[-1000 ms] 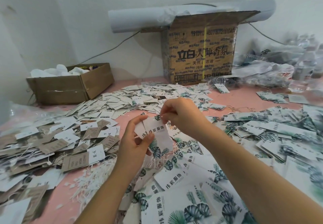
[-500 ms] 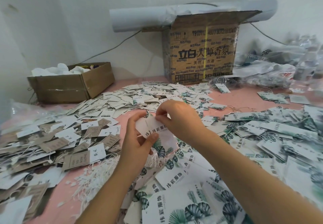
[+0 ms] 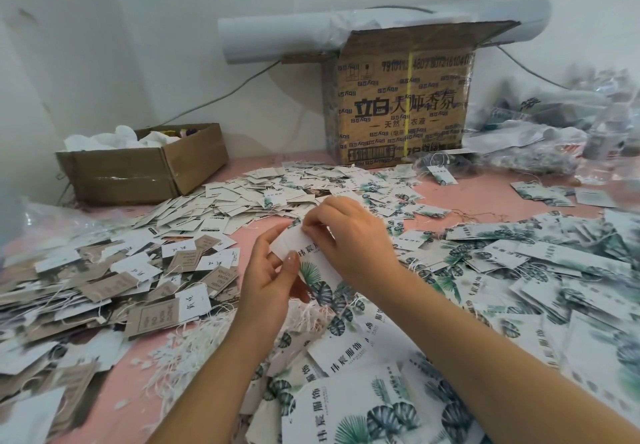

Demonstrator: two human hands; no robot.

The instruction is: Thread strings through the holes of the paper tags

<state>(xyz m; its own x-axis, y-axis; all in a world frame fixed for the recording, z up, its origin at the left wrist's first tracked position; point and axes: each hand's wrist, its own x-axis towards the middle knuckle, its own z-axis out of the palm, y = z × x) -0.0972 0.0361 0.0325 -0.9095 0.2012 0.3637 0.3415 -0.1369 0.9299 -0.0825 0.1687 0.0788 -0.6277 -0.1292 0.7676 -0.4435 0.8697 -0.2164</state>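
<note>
A white paper tag (image 3: 313, 263) with green leaf print and black characters is held up over the pink table (image 3: 485, 190). My left hand (image 3: 268, 277) grips it from the left, thumb across its face. My right hand (image 3: 349, 235) pinches at the tag's top end, fingertips together; a string there is too thin to make out. A heap of white strings (image 3: 194, 350) lies below my left wrist. Loose leaf-print tags (image 3: 502, 260) cover the right side and front.
A pile of white and brown tags (image 3: 104, 277) spreads over the left. A small open cardboard box (image 3: 145, 166) stands at back left, a tall printed carton (image 3: 398, 104) at back centre with a white roll (image 3: 277, 35) behind it. Plastic bags (image 3: 554, 138) lie at back right.
Both hands with the tag have drifted a little lower and closer together. My right fingertips have come down onto the tag's top end.
</note>
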